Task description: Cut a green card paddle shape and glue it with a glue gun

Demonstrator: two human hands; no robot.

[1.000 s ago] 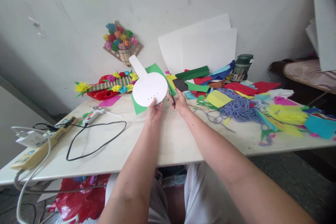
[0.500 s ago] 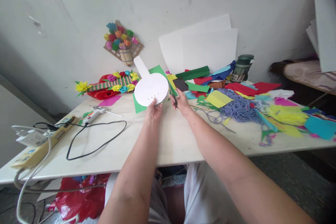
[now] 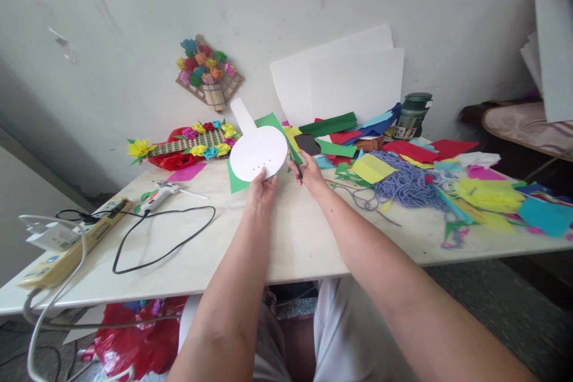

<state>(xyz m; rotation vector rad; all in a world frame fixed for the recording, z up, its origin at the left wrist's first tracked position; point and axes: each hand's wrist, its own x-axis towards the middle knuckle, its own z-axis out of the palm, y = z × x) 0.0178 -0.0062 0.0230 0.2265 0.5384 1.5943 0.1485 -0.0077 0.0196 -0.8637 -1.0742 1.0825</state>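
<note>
A white paddle-shaped cutout (image 3: pixel 258 152) with a round body, a long neck and several small dark holes lies over green paper (image 3: pixel 267 121). Gripping both by their lower edge is my left hand (image 3: pixel 262 186), its thumb on top of the white piece. My right hand (image 3: pixel 308 174) is closed around dark-handled scissors (image 3: pixel 299 173), held at the right edge of the green paper. The scissor blades are mostly hidden by the paper. Just beyond the right hand lies a black phone-like object (image 3: pixel 307 144).
Purple yarn (image 3: pixel 405 185) and coloured paper pieces (image 3: pixel 376 168) cover the table's right side. At left are a glue gun (image 3: pixel 162 194) with a looping cord and a power strip (image 3: pixel 74 245). A flower-decorated panel (image 3: pixel 188 144) and a green jar (image 3: pixel 412 114) stand at the back.
The white cutout and green paper have tilted or shifted very slightly, the neck's tip sitting a little lower. Both hands keep nearly the same place and hold.
</note>
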